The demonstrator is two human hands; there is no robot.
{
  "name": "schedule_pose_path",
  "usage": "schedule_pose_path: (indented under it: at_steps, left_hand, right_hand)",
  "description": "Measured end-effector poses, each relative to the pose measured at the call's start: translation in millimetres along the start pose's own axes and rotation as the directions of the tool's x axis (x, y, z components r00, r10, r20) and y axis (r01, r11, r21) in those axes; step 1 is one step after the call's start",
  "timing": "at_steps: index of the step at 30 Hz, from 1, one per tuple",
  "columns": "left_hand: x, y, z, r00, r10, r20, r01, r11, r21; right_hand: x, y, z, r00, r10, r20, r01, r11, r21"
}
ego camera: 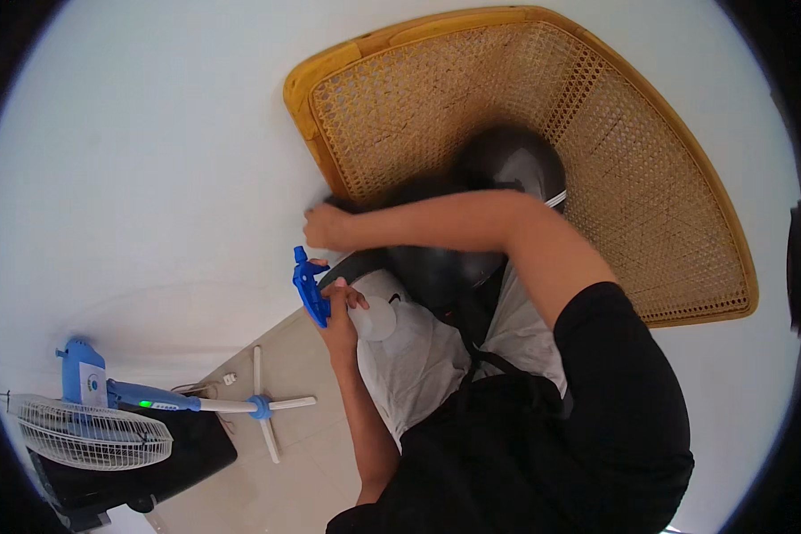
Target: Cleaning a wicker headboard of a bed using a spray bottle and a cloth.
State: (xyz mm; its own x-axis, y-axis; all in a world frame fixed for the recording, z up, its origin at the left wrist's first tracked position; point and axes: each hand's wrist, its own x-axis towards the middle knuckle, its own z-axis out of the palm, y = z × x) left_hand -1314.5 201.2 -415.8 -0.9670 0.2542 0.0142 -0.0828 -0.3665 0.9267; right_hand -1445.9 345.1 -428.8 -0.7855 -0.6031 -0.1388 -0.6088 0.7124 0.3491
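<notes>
My left hand [342, 308] grips a spray bottle [374, 319] with a translucent white body, held at the neck just below its blue trigger head [310, 287]. Above the nozzle, my right hand [327, 227] is curled and slightly blurred; whether anything is inside the fist is hidden. My right forearm crosses in front of a glossy black rounded object [434, 270], possibly a helmet, between my legs. Beyond the forearm is a dark rounded shape [514, 157], also blurred. My light grey trousers [410, 360] lie under the bottle.
A woven cane panel [654, 193] in a curved wooden frame spans the upper right. At lower left, a blue and white pedestal fan [93, 430] stands by a black case [203, 447], with a cable and white plug [230, 378] on the tiled floor [307, 427]. White wall [153, 180] lies left.
</notes>
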Motion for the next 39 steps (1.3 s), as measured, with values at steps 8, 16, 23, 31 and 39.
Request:
schedule_pose_path:
  at_steps: [8,16,23,31,39]
  left_hand:
    - [-1.0,3.9,14.5,0.992,0.055,0.115,-0.066,0.993,0.097]
    - [-11.0,9.7,17.7,0.988,0.093,0.124,-0.114,0.978,0.175]
    - [-10.1,14.7,23.8,0.99,0.055,0.132,-0.073,0.988,0.138]
    - [-24.6,14.2,17.7,0.983,0.101,0.154,-0.125,0.981,0.15]
    - [-10.6,6.9,17.3,0.995,0.075,0.065,-0.08,0.994,0.078]
  right_hand:
    - [-30.5,10.7,-25.2,0.937,0.04,-0.347,-0.059,0.997,-0.043]
    - [-51.3,41.0,-77.6,0.896,0.014,-0.443,-0.084,0.987,-0.138]
    - [-99.3,85.3,-163.6,0.776,0.038,-0.63,-0.116,0.99,-0.084]
    - [-104.0,95.2,-126.3,0.368,0.005,-0.93,-0.089,0.996,-0.03]
    - [-166.6,152.6,-138.6,0.136,0.302,-0.944,-0.353,0.905,0.238]
